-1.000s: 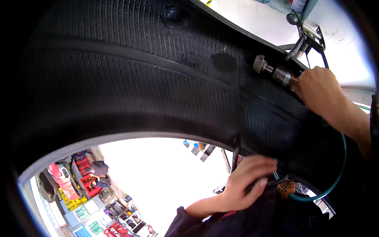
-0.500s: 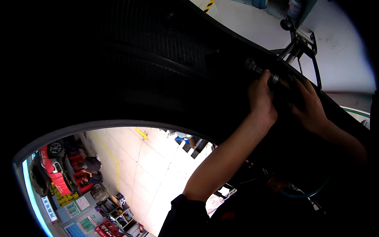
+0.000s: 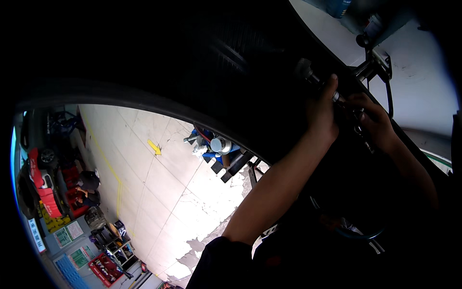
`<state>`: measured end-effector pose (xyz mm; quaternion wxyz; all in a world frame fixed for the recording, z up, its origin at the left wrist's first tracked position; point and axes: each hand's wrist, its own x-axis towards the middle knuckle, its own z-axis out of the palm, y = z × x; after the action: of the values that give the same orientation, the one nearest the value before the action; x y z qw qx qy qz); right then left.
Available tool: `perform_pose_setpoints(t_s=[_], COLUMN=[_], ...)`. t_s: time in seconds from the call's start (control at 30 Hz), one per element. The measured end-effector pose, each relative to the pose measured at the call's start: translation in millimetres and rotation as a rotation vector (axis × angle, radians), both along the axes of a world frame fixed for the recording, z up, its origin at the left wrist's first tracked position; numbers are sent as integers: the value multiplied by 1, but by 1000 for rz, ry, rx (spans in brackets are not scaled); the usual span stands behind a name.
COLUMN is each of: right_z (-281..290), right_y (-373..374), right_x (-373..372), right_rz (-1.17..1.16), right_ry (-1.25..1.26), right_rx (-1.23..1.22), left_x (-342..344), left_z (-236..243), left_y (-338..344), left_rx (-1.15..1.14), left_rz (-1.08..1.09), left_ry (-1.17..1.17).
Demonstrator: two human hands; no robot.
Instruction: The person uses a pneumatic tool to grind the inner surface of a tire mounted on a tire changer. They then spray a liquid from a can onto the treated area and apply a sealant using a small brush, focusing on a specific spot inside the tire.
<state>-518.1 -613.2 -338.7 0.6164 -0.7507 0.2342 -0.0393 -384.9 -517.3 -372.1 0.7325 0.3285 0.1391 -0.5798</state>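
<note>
A die grinder (image 3: 336,97) with a rough round head on a thin shaft lies slanted in my hands, its head toward the upper left. My left hand (image 3: 323,113) is wrapped round its front part, thumb stretched along the shaft. At its rear end my right hand (image 3: 374,118) is closed, fingers bent beside some metal fittings. Shadow hides much of the tool's body. Both hands are within a dark curved tyre (image 3: 231,55), whose inner wall shows faint ribs. The grinder's head appears close to that wall; whether it touches, I cannot tell.
Along the tyre's upper right edge stands a black metal stand (image 3: 375,67). Beyond the lower rim lie a pale tiled floor (image 3: 139,164) and a blue machine part (image 3: 219,147). Far left, people (image 3: 87,185) are near a red car (image 3: 45,188) and a red tool tray (image 3: 105,269).
My right hand has come in from apart, fingers stretched, to close at the grinder's rear end. My left hand stays on the tool. The view has shifted, showing more floor.
</note>
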Motion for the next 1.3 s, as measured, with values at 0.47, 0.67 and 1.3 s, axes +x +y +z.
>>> perform_pose_setpoints(t_s=[0.47, 0.67, 1.3], right_z=[11, -6, -26], right_y=[31, 80, 185], right_x=[41, 46, 114], right_rz=[-343, -118, -60], right_ry=[288, 210, 545], right_rx=[30, 143, -527], left_x=[17, 41, 49], left_z=[20, 15, -35], left_y=[27, 79, 139], left_rx=[87, 68, 275], left_rz=[16, 201, 294], left_ry=[-189, -115, -225])
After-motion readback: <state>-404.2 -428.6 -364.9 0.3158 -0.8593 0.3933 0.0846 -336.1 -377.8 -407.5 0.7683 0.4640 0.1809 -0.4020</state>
